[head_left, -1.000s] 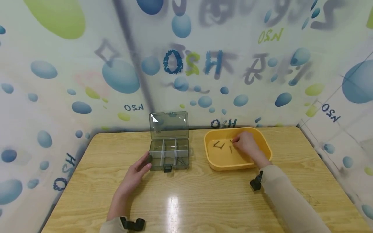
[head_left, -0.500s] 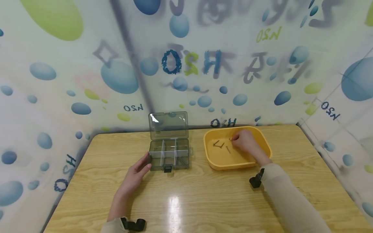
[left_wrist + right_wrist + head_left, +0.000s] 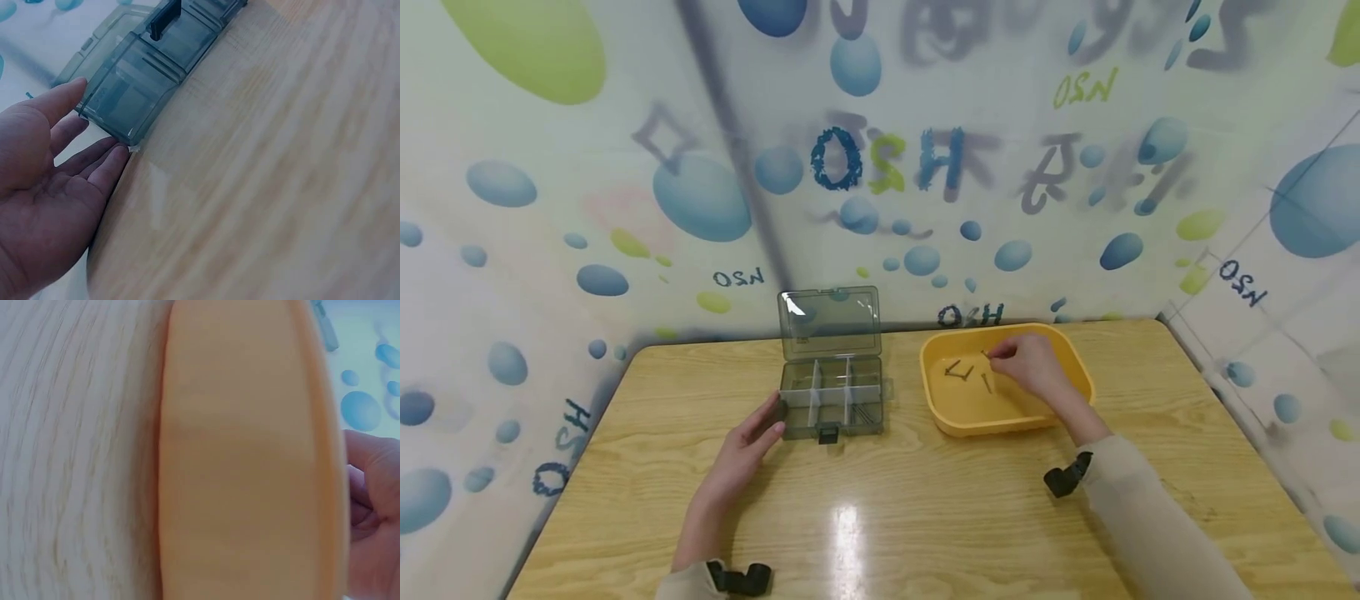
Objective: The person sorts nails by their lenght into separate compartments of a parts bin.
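While patterned walls (image 3: 895,108) back the wooden table (image 3: 940,508), right grip (image 3: 1028,364) pinches a screw (image 3: 985,353), left grip (image 3: 745,452) relaxed.

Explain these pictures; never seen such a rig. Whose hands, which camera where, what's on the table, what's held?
No robot: a person works bare-handed. The wide picture comes from a head-worn camera looking forward and down; the other two come from a wrist camera on each arm. On the wooden table stand a translucent grey compartment box, lid open, with dark screws in its near right compartment, and a yellow tray holding loose screws. The left hand touches the box's left end. The right hand, over the tray, appears to pinch one small screw; its wrist view shows mostly the tray's outer wall.
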`<state>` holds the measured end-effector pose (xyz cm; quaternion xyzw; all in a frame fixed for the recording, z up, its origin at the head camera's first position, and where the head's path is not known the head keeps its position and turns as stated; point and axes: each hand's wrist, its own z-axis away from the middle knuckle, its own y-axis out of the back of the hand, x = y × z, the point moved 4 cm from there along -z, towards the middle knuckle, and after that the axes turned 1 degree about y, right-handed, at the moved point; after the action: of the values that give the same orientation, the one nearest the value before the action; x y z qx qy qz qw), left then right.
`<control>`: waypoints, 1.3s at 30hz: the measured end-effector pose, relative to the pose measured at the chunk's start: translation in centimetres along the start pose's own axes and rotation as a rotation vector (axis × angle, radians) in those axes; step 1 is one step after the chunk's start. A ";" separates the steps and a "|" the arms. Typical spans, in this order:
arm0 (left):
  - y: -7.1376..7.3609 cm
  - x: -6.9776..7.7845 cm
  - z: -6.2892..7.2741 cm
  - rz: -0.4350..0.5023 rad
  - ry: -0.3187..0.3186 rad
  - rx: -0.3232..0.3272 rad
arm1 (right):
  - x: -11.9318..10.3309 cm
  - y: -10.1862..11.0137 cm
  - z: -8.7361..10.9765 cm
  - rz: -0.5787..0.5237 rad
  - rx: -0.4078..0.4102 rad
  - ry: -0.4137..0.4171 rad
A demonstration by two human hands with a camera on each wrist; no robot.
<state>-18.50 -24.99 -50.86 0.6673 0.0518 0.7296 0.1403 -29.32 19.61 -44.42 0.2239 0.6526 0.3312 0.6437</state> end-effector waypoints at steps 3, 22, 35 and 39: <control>0.1 0.0 0.1 0.002 0.004 0.003 | -0.8 0.1 0.4 -0.035 0.003 0.003; 0.1 0.0 0.2 0.022 0.019 -0.007 | -6.7 -3.0 1.8 -0.126 -0.037 0.173; 0.2 -0.2 0.2 -0.010 0.026 0.004 | -10.4 -6.7 2.0 -0.240 -0.097 0.260; 0.0 0.0 0.2 -0.009 0.012 0.007 | -11.2 -7.5 2.1 -0.265 -0.126 0.260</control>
<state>-18.32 -25.03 -50.78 0.6632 0.0579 0.7328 0.1410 -25.47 6.74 -42.01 0.0507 0.7320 0.3099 0.6046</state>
